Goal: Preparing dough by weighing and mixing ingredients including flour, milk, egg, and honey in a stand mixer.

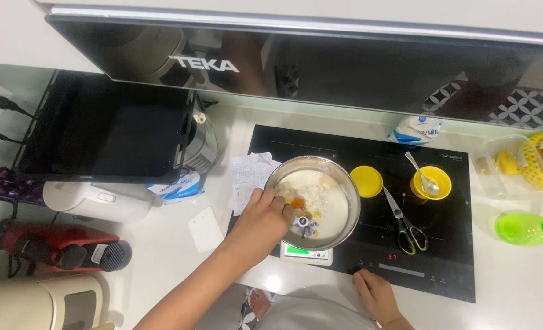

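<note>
Right of your steel bowl (313,201), scissors (406,226), a yellow lid (367,181) and yellow cup (431,182) crowd the cooktop (455,269); its front edge stays open.

Both forearms bare, no sleeves; left hand (260,221), right hand (375,294) ungloved; pale garment on torso.

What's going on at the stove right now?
A person is working at a black cooktop. The left hand reaches into a steel bowl that sits on a small kitchen scale, holding a utensil in a white mix of flour, liquid and an egg yolk. The right hand rests on the cooktop's front edge. Scissors, a yellow lid and a yellow cup with a spoon lie nearby.
</note>
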